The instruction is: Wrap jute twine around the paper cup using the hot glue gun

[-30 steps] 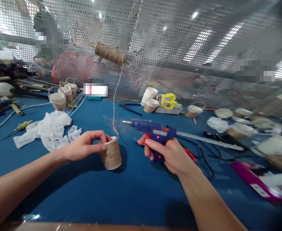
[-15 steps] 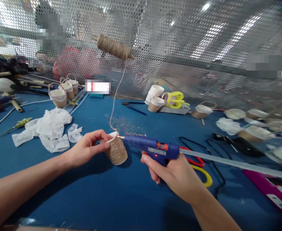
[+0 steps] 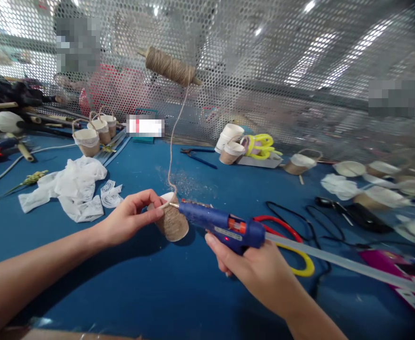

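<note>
Pinched between the thumb and fingers of my left hand (image 3: 136, 215) is the rim of a small paper cup (image 3: 175, 224) wrapped in brown twine, tilted over the blue table. My right hand (image 3: 248, 264) grips a blue glue gun (image 3: 221, 222) with a small red light showing; its metal nozzle meets the cup near the rim. A long clear glue stick (image 3: 335, 259) sticks out of the gun's back. From the cup, a strand of twine (image 3: 172, 146) runs up to a twine spool (image 3: 168, 66) on the mesh panel.
White lace (image 3: 74, 189) lies at left, with handled cups (image 3: 87, 141) behind it. Pliers (image 3: 200, 158), more cups (image 3: 232, 151) and a yellow coil (image 3: 260, 146) stand at the back. Red-and-yellow-handled scissors (image 3: 305, 264), a black cord (image 3: 310, 222) and a magenta object (image 3: 388, 269) are at right.
The back of the glue gun has dipped, so its nozzle now points more upward and sits slightly lower along the cup's rim. My left hand still holds the cup in nearly the same place.
</note>
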The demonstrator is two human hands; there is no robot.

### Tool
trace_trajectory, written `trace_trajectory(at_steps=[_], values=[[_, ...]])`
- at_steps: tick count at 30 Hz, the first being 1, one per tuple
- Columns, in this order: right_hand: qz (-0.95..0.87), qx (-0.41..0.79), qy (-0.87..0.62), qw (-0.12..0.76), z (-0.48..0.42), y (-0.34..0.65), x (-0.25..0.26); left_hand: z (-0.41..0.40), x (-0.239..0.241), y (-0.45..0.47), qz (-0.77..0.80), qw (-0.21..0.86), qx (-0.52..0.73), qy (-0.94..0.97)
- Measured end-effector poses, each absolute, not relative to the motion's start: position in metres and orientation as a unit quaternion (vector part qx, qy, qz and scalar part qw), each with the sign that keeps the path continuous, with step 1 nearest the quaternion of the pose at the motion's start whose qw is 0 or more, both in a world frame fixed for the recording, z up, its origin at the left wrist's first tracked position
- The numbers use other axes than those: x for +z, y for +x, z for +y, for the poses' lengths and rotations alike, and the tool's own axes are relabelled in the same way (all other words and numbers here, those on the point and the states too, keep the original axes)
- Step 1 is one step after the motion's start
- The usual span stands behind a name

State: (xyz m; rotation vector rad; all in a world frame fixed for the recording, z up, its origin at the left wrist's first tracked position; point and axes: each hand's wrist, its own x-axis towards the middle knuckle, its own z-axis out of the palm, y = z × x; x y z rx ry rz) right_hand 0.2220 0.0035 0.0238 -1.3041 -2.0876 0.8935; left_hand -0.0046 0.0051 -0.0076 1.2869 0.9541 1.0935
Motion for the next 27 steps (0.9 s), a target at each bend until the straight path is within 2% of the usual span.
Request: trace_trajectory(at_steps=[6,11,21,27], values=[[-0.823,0.211,-0.447,0.278,0.005,0.226,0.020,0.005,-0.008,-0.005,0.399,0.564,0.461,0.557],[-0.848,0.157,-0.431,0.263,0.005,0.231,0.024,0.005,-0.009,-0.006,0.407,0.550,0.455,0.569],[-0.875,0.120,-0.393,0.254,0.000,0.234,0.021,0.006,-0.009,-0.006,0.412,0.539,0.455,0.577],[-0.833,0.136,-0.452,0.289,0.004,0.228,0.027,0.006,-0.009,-0.008,0.399,0.556,0.453,0.572]])
